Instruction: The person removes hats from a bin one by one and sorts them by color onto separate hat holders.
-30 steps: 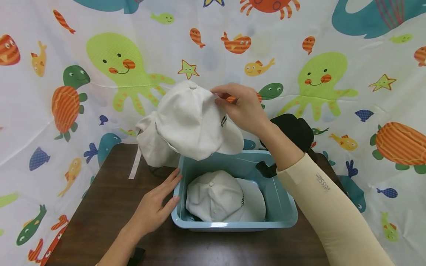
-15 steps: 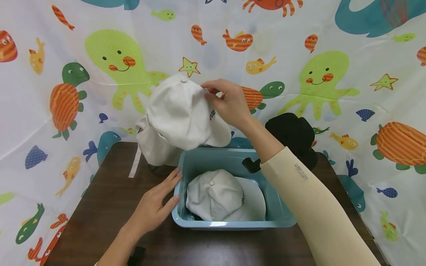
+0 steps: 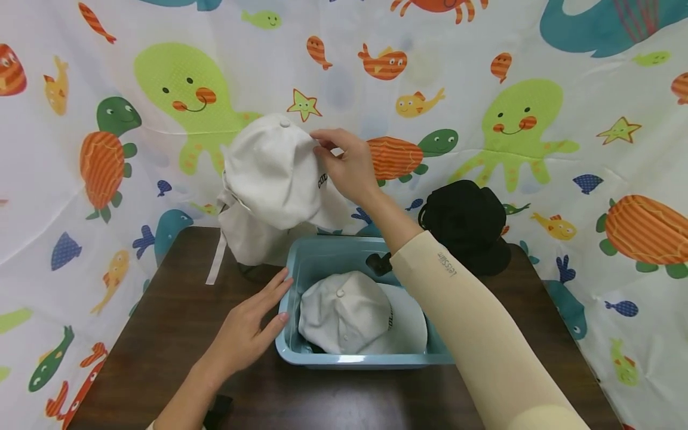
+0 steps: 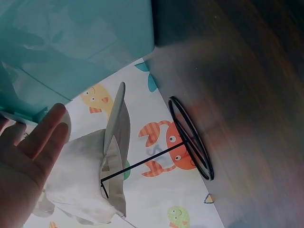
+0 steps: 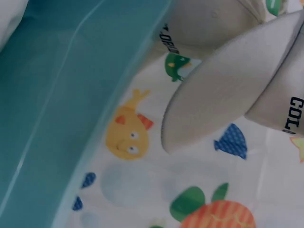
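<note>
My right hand (image 3: 346, 164) pinches a white baseball cap (image 3: 274, 173) near the front of its crown and holds it up at the back left. Close behind and below it, another off-white cap (image 3: 249, 236) sits on a black wire stand (image 4: 192, 137); whether the two touch cannot be told. In the right wrist view the held cap's brim (image 5: 228, 90) is near, my hand out of sight. My left hand (image 3: 244, 334), fingers straight, touches the left rim of the light blue bin (image 3: 365, 359). A white cap (image 3: 344, 310) lies in this bin, brim to the right.
A black cap (image 3: 467, 221) stands at the back right of the dark wooden table (image 3: 156, 334). Directly behind the table hangs a white curtain (image 3: 333, 83) with printed sea animals. A pale strap (image 3: 217, 260) dangles at the left of the stand.
My right hand has carried the held white cap left and slightly up, in front of the cap on the stand. The left hand has stayed at the bin's rim.
</note>
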### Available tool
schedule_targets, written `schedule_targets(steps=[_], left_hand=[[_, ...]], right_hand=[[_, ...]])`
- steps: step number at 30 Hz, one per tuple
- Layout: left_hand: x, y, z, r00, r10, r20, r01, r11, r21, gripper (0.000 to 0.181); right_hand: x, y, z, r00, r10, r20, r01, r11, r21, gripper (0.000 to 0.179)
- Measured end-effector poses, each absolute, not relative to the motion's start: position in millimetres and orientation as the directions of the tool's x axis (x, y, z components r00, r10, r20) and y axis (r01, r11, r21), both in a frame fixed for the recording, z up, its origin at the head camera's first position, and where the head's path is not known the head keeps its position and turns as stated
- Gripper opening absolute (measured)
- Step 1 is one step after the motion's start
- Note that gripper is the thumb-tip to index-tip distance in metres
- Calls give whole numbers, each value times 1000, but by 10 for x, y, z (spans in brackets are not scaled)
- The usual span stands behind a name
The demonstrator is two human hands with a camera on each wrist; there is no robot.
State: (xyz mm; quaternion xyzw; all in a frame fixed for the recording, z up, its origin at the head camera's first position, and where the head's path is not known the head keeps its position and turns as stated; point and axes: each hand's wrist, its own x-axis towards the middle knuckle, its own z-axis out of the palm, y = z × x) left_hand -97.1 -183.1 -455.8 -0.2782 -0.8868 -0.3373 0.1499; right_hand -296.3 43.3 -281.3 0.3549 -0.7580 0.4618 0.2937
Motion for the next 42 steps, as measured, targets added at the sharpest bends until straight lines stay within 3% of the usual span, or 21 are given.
schedule_targets(steps=[12, 42], left_hand=[[-988, -1843, -4544, -802, 395, 449, 592, 629, 503, 62], [-1005, -1847, -4564, -790, 398, 467, 608, 607, 512, 59]], right_hand=[[-3063, 168, -2943, -573, -226, 787, -810, 300, -504, 19], [-3059, -158, -3317, -734, -296, 612, -678, 383, -628, 20]])
